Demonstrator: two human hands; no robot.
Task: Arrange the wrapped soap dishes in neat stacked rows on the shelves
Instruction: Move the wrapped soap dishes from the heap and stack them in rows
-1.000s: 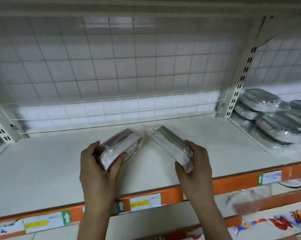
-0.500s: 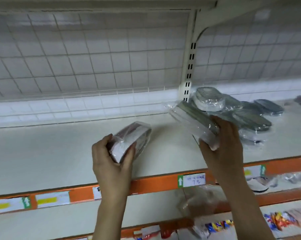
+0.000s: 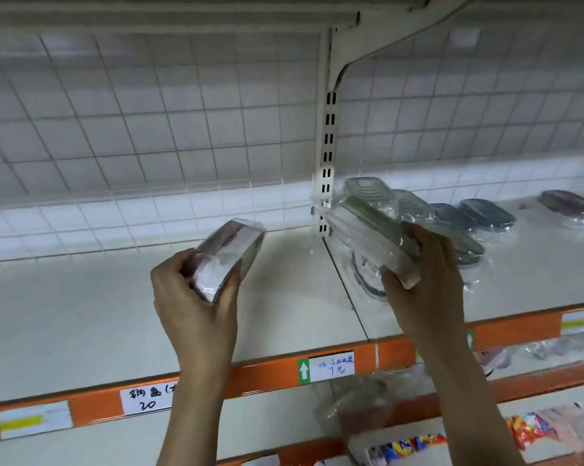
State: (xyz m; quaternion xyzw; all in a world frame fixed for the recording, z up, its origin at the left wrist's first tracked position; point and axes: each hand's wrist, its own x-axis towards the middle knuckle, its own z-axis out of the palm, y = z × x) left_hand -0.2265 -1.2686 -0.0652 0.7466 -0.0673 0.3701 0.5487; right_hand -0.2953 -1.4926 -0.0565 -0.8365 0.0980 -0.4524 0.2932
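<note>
right hand (image 3: pixel 425 284) has carried its wrapped dish (image 3: pixel 371 237) past the upright (image 3: pixel 326 183); left hand (image 3: pixel 196 297) grips another (image 3: pixel 228 257) above bare shelf (image 3: pixel 82 314).

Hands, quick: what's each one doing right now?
Left hand: closed on a reddish wrapped dish, held above the shelf.
Right hand: closed on a grey wrapped dish, beside the pile.

Handwritten price labels (image 3: pixel 331 366) on orange rail (image 3: pixel 263 375); colourful packets (image 3: pixel 405 445) below
</note>
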